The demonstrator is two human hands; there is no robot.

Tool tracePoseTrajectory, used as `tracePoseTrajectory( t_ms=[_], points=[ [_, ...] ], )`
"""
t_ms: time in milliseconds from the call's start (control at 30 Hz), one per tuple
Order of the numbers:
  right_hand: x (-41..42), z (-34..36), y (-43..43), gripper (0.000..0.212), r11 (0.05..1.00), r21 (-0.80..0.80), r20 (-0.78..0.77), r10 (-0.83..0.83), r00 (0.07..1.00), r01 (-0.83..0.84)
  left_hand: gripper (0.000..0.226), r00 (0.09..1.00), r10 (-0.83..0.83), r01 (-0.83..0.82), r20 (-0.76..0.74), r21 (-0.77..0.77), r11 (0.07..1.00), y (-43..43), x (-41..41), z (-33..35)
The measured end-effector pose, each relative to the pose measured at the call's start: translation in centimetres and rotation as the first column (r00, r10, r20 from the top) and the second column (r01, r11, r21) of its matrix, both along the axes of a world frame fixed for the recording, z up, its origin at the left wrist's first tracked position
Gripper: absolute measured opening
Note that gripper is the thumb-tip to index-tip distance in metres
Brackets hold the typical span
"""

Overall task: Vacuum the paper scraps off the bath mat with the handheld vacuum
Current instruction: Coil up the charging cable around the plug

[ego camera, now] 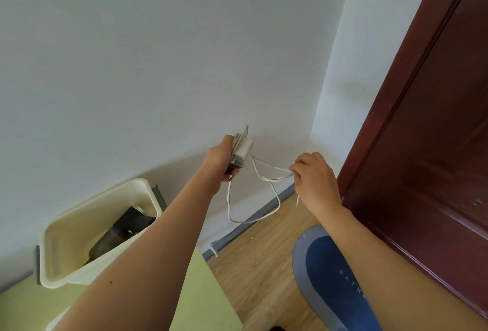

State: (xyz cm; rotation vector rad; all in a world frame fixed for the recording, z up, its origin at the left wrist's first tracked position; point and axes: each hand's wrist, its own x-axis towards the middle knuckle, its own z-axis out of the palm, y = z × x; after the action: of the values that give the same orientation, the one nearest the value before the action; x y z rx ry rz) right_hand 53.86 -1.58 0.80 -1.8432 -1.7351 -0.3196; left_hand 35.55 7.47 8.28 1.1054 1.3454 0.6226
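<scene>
My left hand (220, 157) grips a white charger plug (243, 148) with coils of its cable bunched against it, held up in front of the wall. My right hand (314, 176) pinches the white cable (266, 169), which sags in loops between the two hands. The blue and grey bath mat (327, 275) lies on the wooden floor at lower right, partly hidden by my right forearm. A few small pale scraps (252, 238) lie on the floor near the wall. A dark object (118, 235), possibly the handheld vacuum, sits inside the cream bin (68, 240).
The cream bin stands on a green surface (206, 301) at lower left. A dark red door (435, 132) fills the right side. A grey skirting board (248, 227) runs along the white wall, with a small white fitting (214, 248) at its foot.
</scene>
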Motion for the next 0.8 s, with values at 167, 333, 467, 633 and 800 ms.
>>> tracePoseTrajectory(
  t_ms=[167,333,467,633,800],
  points=[
    [-0.4,0.9,0.1,0.013,0.941,-0.317,-0.435,-0.035,0.9,-0.117,0.037,1.0,0.01,-0.01,-0.018,-0.001,1.0,-0.3,0.2,-0.4],
    [-0.9,2.6,0.0,0.014,0.903,-0.318,-0.783,-0.077,0.617,-0.29,0.036,1.0,0.007,-0.007,0.012,-0.032,0.999,-0.5,0.5,-0.8],
    [-1.1,3.1,0.0,0.015,0.896,-0.285,-0.895,-0.121,0.43,-0.341,0.043,0.992,-0.122,0.122,0.029,-0.024,0.992,-1.0,1.1,-1.1],
    [-1.4,3.1,0.4,0.015,0.905,-0.299,-0.918,-0.186,0.35,-0.303,0.041,0.957,-0.213,0.225,-0.195,0.04,0.974,-1.8,2.3,-1.2],
    [-1.2,2.9,0.6,0.014,0.919,-0.301,-0.927,-0.219,0.306,-0.255,0.044,0.923,-0.193,0.247,-0.334,0.128,0.961,-1.0,1.8,-1.6]
  ],
)
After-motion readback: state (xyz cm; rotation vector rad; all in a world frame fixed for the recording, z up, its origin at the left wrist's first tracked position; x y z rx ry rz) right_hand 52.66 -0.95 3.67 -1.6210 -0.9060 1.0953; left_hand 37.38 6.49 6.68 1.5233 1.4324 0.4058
